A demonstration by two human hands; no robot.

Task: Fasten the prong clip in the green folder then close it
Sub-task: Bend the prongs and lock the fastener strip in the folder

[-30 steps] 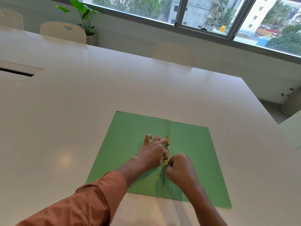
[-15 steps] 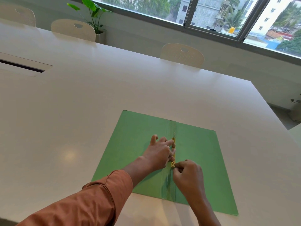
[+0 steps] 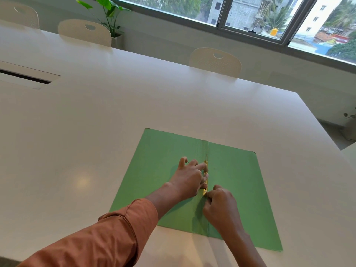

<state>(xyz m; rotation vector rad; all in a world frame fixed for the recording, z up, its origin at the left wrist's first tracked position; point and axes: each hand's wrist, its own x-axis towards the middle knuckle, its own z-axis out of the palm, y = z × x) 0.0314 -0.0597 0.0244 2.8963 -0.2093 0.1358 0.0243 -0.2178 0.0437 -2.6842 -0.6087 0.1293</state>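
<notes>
Since the earlier frames almost nothing has moved on the desk: the green folder (image 3: 169, 170) lies in the same place and both hands stay at its middle fold. Only the view has drifted a little, so the folder sits slightly more to the right in the picture, and the right hand (image 3: 221, 206) has curled a bit tighter at the near end of the clip.

The folder is open flat on the white desk (image 3: 96, 122), nearer to the front edge and the right side than to the far edge. The brass prong clip (image 3: 206, 176) runs along the fold, between the two hands.

The left hand (image 3: 189, 178) lies on the left cover with its fingers spread and bent, the fingertips (image 3: 204, 166) pressing on the metal strip. It pins the clip down and does not hold it. The right hand is almost closed like a fist, and its thumb and first finger seem to pinch the near end of the clip. The exact grip is hidden behind the knuckles, so I cannot tell what part it has.

I judge that the fastening is in progress and the closing is not yet started. To do this step well, the left fingertips should keep the strip flat and steady while the right hand bends the prong fully down and slides the small keeper over it. The prong should lie flat along the fold, otherwise the cover will not close cleanly.
</notes>
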